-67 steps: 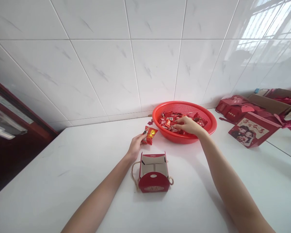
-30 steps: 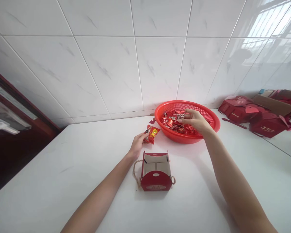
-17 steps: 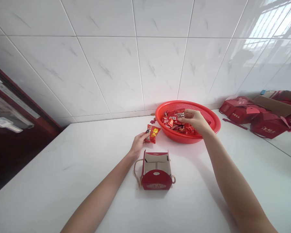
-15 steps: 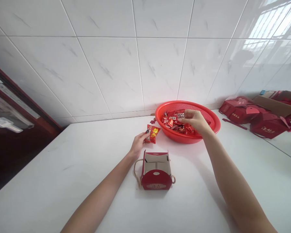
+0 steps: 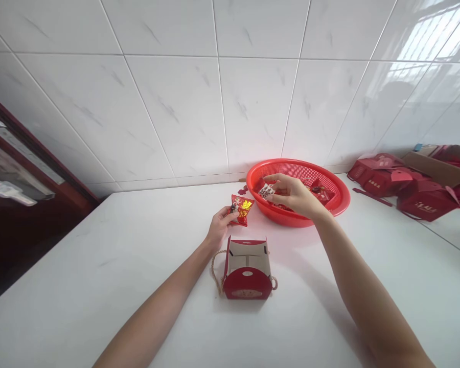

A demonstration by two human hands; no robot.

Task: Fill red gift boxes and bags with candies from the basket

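My left hand [image 5: 221, 223] is closed on a red candy packet [image 5: 243, 208] with gold lettering, held just above the counter left of the basket. A small white-and-dark wrapped candy [image 5: 267, 190] is pinched in my right hand [image 5: 291, 193], over the near left part of the red plastic basket [image 5: 339, 199]. Red-wrapped sweets [image 5: 322, 193] lie in the basket, partly hidden by that hand. In front of me a dark red gift box [image 5: 247, 282] stands with its top open and its visible inside bare, a rope handle [image 5: 214, 271] hanging at its left.
Several folded red gift boxes [image 5: 425, 202] and a brown carton [image 5: 431, 167] stand at the right against the tiled wall [image 5: 176, 112]. A small red cut-out [image 5: 243, 190] lies behind the left packet. At far left is a dark door with keys [image 5: 11, 192].
My right hand has moved left across the basket with the white-and-dark candy, uncovering sweets at the right. My left hand keeps the red packet in nearly the same spot.
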